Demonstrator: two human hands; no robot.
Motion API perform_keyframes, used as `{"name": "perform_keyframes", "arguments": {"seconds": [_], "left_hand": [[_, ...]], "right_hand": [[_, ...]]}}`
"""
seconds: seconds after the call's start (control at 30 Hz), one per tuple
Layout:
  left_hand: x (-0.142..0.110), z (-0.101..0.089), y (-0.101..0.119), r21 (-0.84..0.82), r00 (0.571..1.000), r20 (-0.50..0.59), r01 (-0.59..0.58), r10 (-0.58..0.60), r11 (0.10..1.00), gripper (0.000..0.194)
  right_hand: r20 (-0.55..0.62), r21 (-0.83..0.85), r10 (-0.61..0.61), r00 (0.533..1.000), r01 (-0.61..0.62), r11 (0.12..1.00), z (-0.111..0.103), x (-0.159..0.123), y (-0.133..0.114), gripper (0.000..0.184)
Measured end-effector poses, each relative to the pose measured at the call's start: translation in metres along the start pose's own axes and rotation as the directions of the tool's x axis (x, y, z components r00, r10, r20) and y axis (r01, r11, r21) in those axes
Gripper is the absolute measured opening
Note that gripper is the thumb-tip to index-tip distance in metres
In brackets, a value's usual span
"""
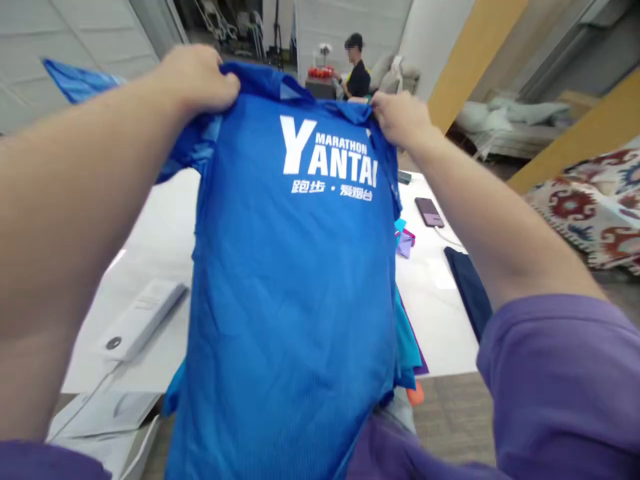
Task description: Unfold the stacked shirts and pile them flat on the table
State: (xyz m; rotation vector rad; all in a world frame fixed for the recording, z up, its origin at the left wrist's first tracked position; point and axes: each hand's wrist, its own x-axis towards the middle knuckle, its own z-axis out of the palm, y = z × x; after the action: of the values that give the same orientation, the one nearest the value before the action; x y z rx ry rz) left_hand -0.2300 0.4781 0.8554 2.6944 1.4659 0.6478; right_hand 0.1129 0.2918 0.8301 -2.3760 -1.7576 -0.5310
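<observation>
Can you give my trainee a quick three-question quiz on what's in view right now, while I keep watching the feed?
1. True or false: the blue shirt lies flat on the white table.
2. Which hand grips the shirt's top edge? A. left hand only B. right hand only C. both
3. Fill in: the dark phone lies on the table on the person's ____ side.

Key
1. False: it is held up and hangs down in front of the table.
2. C: each hand pinches one shoulder.
3. right, beyond the right forearm; the white power bank lies on the left.
</observation>
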Motion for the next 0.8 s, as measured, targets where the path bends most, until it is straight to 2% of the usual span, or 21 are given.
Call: {"name": "perform_keyframes", "arguments": {"seconds": [0.07, 0.13, 0.2, 0.27, 0.33, 0.4, 0.5, 0.57, 0.6, 0.63, 0.67, 0.7, 0.8], "left_hand": [[0.007, 0.084, -0.014, 0.002, 0.991, 0.073, 0.115, -0.115, 0.993, 0.078], [0.004, 0.152, -0.018, 0.006, 0.976, 0.074, 0.203, -0.203, 0.979, 0.084], [-0.002, 0.200, -0.014, -0.007, 0.974, 0.042, 0.224, -0.224, 0.975, 0.089], [-0.009, 0.231, -0.003, -0.021, 0.985, 0.024, 0.174, -0.174, 0.985, 0.089], [-0.018, 0.248, 0.014, -0.030, 0.994, 0.052, 0.095, -0.093, 0.995, 0.088], [-0.033, 0.258, 0.039, -0.041, 0.995, 0.102, 0.018, -0.013, 0.999, 0.089], [-0.066, 0.266, 0.090, -0.058, 0.981, 0.137, -0.133, 0.140, 0.989, 0.084], [-0.090, 0.268, 0.134, -0.066, 0.951, 0.165, -0.254, 0.261, 0.965, 0.078], [-0.100, 0.268, 0.157, -0.079, 0.927, 0.193, -0.312, 0.321, 0.947, 0.074], [-0.110, 0.268, 0.182, -0.099, 0.901, 0.222, -0.358, 0.372, 0.928, 0.071], [-0.117, 0.267, 0.208, -0.129, 0.877, 0.247, -0.390, 0.411, 0.912, 0.067], [-0.124, 0.265, 0.233, -0.172, 0.859, 0.275, -0.399, 0.433, 0.901, 0.064], [-0.143, 0.263, 0.309, -0.316, 0.815, 0.369, -0.341, 0.446, 0.885, 0.056]], "right_hand": [[0.102, 0.022, 0.022, 0.995, -0.024, 0.999, 0.072, 0.018, -0.007, 0.050], [0.215, 0.046, 0.038, 0.976, -0.049, 0.998, 0.128, 0.027, -0.002, 0.055], [0.281, 0.065, 0.057, 0.958, -0.078, 0.995, 0.167, 0.025, 0.024, 0.061], [0.299, 0.063, 0.083, 0.951, -0.106, 0.992, 0.189, 0.010, 0.074, 0.063], [0.295, 0.022, 0.149, 0.944, -0.162, 0.986, 0.196, -0.020, 0.142, 0.062], [0.326, -0.038, 0.270, 0.906, -0.273, 0.961, 0.190, -0.068, 0.218, 0.057], [0.440, -0.150, 0.484, 0.756, -0.470, 0.870, 0.166, -0.165, 0.312, 0.050], [0.532, -0.214, 0.560, 0.635, -0.539, 0.814, 0.151, -0.234, 0.349, 0.049], [0.569, -0.225, 0.576, 0.587, -0.562, 0.796, 0.146, -0.265, 0.359, 0.050], [0.587, -0.213, 0.580, 0.564, -0.584, 0.783, 0.143, -0.293, 0.364, 0.051], [0.587, -0.180, 0.578, 0.567, -0.605, 0.775, 0.141, -0.316, 0.366, 0.051], [0.562, -0.132, 0.576, 0.593, -0.623, 0.771, 0.140, -0.336, 0.365, 0.049], [0.412, 0.057, 0.536, 0.737, -0.608, 0.792, 0.132, -0.379, 0.362, 0.037]]}}
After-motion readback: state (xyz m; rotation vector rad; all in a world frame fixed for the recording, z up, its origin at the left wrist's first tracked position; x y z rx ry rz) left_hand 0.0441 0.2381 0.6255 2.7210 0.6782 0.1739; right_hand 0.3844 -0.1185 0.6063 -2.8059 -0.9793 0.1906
